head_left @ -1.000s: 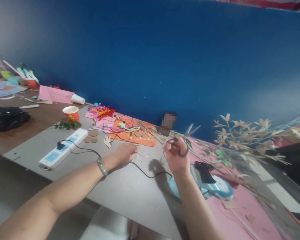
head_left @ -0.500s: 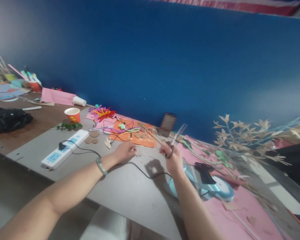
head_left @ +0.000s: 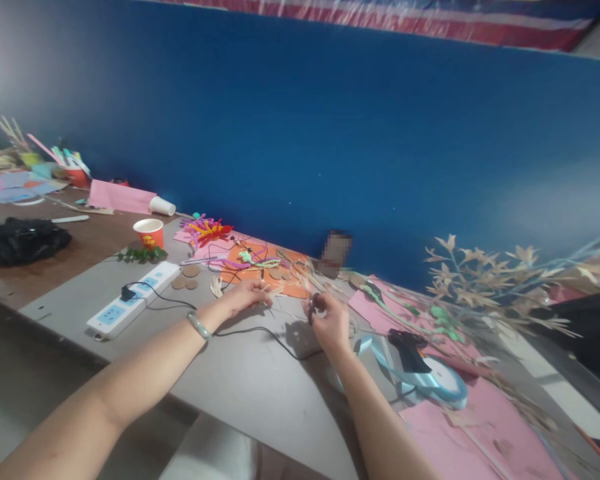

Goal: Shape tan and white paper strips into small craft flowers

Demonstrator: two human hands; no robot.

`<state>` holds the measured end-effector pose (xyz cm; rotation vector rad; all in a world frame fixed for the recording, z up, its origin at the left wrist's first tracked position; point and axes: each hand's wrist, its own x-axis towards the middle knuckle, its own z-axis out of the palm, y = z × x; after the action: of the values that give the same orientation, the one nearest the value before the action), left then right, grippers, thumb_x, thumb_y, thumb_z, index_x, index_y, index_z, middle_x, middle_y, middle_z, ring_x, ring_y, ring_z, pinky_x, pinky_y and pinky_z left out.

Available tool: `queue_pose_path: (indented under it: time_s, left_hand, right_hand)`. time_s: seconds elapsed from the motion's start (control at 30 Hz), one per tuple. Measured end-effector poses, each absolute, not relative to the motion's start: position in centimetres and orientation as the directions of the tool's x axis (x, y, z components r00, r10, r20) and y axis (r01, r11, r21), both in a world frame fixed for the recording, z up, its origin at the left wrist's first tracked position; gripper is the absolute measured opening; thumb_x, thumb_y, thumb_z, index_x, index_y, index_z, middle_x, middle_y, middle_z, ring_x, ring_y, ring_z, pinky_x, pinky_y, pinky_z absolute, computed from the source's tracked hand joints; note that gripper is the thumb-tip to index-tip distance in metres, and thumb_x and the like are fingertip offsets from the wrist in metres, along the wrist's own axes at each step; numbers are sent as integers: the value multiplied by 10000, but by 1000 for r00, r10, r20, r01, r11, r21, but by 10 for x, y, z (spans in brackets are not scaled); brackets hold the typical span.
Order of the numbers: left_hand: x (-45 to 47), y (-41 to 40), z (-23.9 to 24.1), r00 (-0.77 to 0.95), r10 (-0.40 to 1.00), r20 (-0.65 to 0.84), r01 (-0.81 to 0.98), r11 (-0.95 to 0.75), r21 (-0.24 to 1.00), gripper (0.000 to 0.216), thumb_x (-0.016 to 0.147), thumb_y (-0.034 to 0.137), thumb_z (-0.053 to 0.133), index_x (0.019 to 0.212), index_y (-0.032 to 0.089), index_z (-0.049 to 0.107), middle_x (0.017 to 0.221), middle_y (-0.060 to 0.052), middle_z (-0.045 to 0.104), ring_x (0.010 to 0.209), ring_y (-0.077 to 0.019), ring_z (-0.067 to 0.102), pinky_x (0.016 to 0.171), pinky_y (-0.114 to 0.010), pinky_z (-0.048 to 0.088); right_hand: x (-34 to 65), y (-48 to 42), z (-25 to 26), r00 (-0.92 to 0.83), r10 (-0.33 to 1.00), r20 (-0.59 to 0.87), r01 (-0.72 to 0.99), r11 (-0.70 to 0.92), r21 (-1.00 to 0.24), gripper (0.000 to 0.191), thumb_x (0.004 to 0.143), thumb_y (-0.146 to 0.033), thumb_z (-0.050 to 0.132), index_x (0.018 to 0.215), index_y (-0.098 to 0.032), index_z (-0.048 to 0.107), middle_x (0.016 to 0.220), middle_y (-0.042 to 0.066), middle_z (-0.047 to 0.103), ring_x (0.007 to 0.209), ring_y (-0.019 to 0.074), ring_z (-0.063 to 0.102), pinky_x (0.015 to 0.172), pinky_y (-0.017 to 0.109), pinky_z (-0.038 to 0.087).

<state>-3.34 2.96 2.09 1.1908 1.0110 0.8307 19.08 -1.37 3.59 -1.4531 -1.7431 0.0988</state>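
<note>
scissors [head_left: 313,309] in r hand [head_left: 333,327], pt. hidden & blurry

Right fingers [head_left: 330,305] curled, forearms [head_left: 153,363] outstretched

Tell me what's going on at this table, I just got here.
A person is working bare-handed over a grey tabletop. The right hand holds dark-handled metal scissors. The left hand is low over the table, facing the scissors; whether it grips anything thin is too blurred to tell. An orange flat sheet lies just behind the hands, a white long power strip to the left, and a light-blue ribbon spool to the right.
</note>
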Motion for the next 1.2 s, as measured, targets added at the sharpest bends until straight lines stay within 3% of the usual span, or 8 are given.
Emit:
queue_pose_path:
  time_s: [0.23,0.4,0.7,0.8,0.87,1.0,1.1,1.2]
  left_hand:
    - [-38,34,18,360,906,-224,-25,249,968,428,565,305,783,909,93,641,823,-91,692,462,-32,466,401,-160,276]
    - [-38,37,12,396,894,-211,-41,246,968,376,598,332,776,862,94,654,884,-115,697,479,-37,487,385,-152,291]
    - [-36,32,17,375,899,-228,-52,266,963,310,619,297,757,833,103,645,817,-75,682,488,-39,487,413,-157,320]
    - [-35,32,16,285,943,-173,24,173,985,253,711,325,670,847,115,632,743,-45,654,484,-58,505,430,-173,340]
    - [-34,31,15,231,972,-34,171,-6,985,229,769,337,604,852,125,637,752,-42,658,564,-97,565,506,-201,407]
    - [-26,23,16,233,951,205,581,-305,754,170,816,218,524,896,156,660,900,-77,693,826,-174,629,757,-260,456]
    - [-14,20,17,282,945,166,778,-326,537,203,817,151,479,916,163,656,944,-103,684,916,-207,624,820,-288,441]
    - [-4,24,18,311,946,93,827,-318,463,232,817,114,431,856,145,658,904,-124,682,896,-228,627,809,-314,441]
  right_hand:
    - [197,-7,27,-20,924,382,766,260,-588,113,645,-281,544,685,-191,598,658,29,659,586,168,563,605,268,407]
    - [200,-2,18,27,933,360,793,199,-576,116,650,-289,540,674,-192,599,633,33,672,568,173,574,586,266,398]
    - [201,-2,21,103,924,369,781,155,-605,177,681,-356,550,657,-185,588,632,42,667,547,168,552,567,264,386]
    - [201,-2,20,91,925,368,779,164,-605,169,677,-345,546,655,-186,596,620,39,661,548,168,558,560,257,389]
    - [200,-2,19,53,928,368,783,190,-592,147,668,-318,539,648,-187,602,611,38,659,545,167,561,562,256,391]
    - [197,-1,17,-35,931,364,807,241,-539,111,650,-280,538,653,-194,607,601,29,654,546,165,563,575,258,393]
    - [197,-1,14,-57,939,340,809,243,-535,95,651,-278,545,659,-198,597,627,24,667,572,167,581,584,253,397]
    - [196,-1,13,-58,938,343,818,241,-523,103,659,-288,544,628,-195,575,605,28,654,554,167,571,560,251,382]
